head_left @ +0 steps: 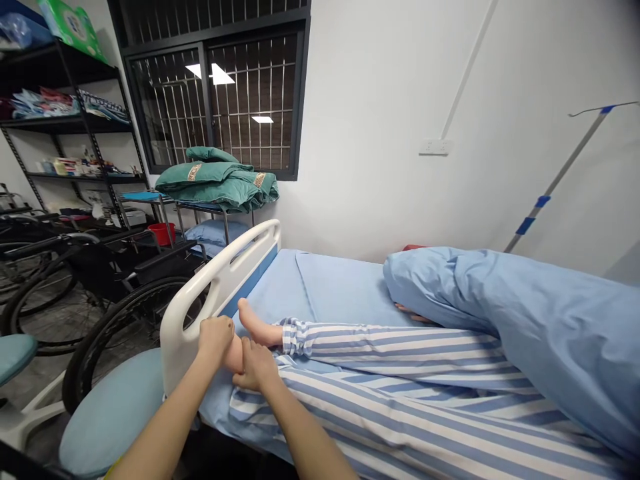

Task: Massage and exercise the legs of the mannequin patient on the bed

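Striped trouser legs (390, 400) lie stretched along the bed, with two bare feet toward the footboard. My left hand (215, 337) is wrapped over the toe end of the near foot (233, 357), close beside the white footboard (177, 313). My right hand (257, 365) grips the same leg around the ankle, just past the trouser cuff. Between my hands only part of the foot and heel shows. The far foot (257, 328) rests on the sheet, toes up, with nobody touching it. Whether the legs belong to a person or a manikin I cannot tell.
A blue quilt (550, 327) is bunched over the upper legs. Beside the bed stand a round stool (117, 413) and a wheelchair (115, 287). Folded green bedding (220, 183) sits under the window. An IV pole (545, 197) leans at the right.
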{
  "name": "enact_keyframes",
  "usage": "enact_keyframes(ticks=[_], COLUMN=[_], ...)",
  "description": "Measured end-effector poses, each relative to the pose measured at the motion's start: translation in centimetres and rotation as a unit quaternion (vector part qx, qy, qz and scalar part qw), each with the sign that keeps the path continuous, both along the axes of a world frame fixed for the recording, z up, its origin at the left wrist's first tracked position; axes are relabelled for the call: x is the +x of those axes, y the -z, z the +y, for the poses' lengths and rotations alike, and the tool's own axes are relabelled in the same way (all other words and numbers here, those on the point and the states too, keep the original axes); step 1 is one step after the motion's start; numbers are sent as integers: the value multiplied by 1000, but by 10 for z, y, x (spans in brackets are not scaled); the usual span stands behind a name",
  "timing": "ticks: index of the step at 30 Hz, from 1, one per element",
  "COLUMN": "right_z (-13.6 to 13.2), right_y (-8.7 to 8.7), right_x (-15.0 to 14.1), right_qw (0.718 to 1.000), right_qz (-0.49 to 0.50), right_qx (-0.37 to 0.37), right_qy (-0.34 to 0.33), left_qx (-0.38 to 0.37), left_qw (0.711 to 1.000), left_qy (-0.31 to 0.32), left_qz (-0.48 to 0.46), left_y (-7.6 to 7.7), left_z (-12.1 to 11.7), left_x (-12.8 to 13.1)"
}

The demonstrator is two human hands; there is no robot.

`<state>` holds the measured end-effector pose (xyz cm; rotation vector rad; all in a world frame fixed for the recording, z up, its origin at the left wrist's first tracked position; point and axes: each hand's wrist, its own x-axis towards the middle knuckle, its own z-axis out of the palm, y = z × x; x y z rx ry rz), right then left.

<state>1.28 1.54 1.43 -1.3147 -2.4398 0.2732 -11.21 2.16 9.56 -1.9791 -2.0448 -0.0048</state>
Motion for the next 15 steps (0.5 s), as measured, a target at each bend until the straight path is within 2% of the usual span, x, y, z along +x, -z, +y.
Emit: enact_keyframes(ticks=[4,10,15], right_z=[1,5,6], right_y=[2,9,7], right_x=[2,3,4], right_qw=[1000,1000,1000], right_qz=[4,13,4], right_qx=[3,8,4], right_qy=[-11,-10,-6], left_qx=[-62,-155,-184], left_qw=[998,986,982], left_qy=[2,-19,19], left_qz=[31,59,33], left_y=[-8,-8,-6], left_z=[12,38,50], left_x=[11,18,10])
